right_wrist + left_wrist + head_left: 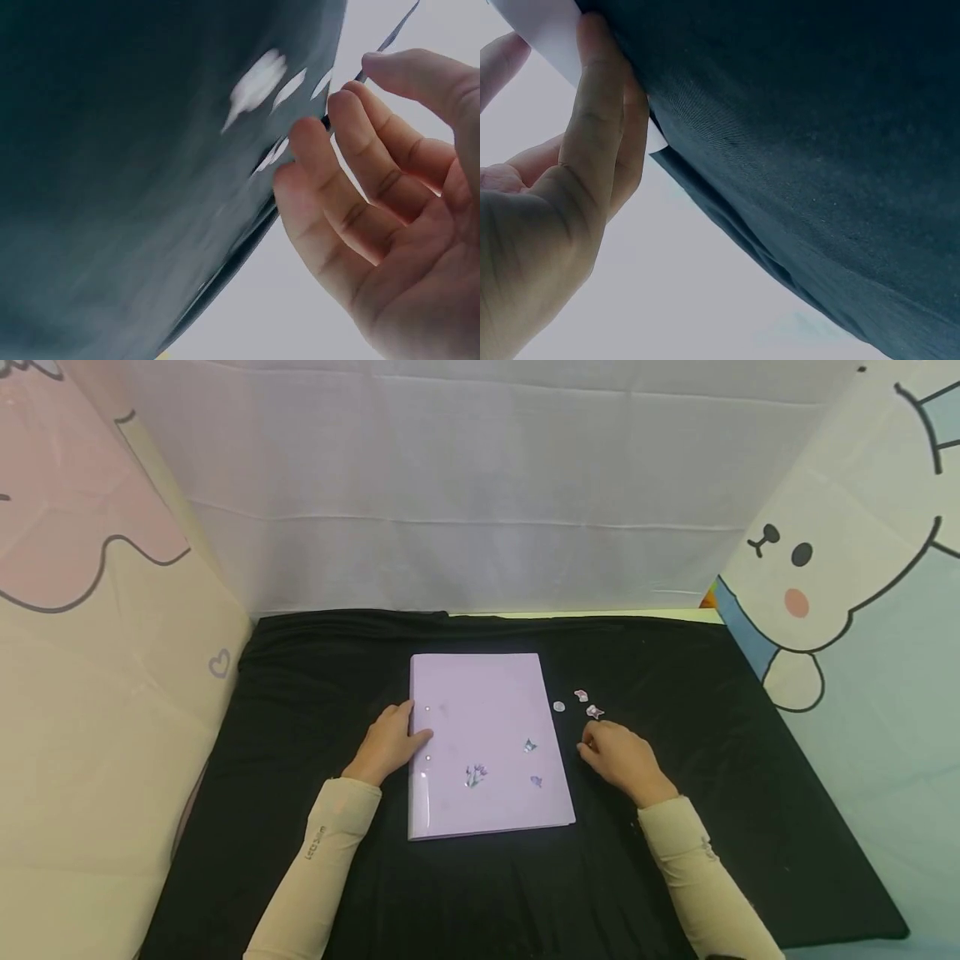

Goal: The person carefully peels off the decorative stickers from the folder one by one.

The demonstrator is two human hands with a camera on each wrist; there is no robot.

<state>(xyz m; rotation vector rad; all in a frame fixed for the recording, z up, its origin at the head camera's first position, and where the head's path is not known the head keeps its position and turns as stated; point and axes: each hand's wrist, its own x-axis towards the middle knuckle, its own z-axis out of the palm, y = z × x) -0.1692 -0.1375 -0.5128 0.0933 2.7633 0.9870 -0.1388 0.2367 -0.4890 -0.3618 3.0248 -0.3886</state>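
A lilac folder [480,693] lies on the black cloth, its spine to the left. On its cover are a purple flower sticker [475,776], a butterfly-like sticker [530,745] and a small purple sticker [536,782]. My left hand [388,742] rests at the spine, thumb over the cover and fingers along the edge. Right of the folder, my right hand [618,758] hovers with loosely bent fingers, nothing visible between thumb and fingertips. Just beyond it lie a round pale sticker [558,706], a pinkish sticker [581,695] and a star-like sticker [594,712].
Black cloth [322,677] covers the table, with wrinkles near the front. A white sheet [480,485] hangs behind. Printed cartoon curtains stand at the left [97,693] and right [862,693].
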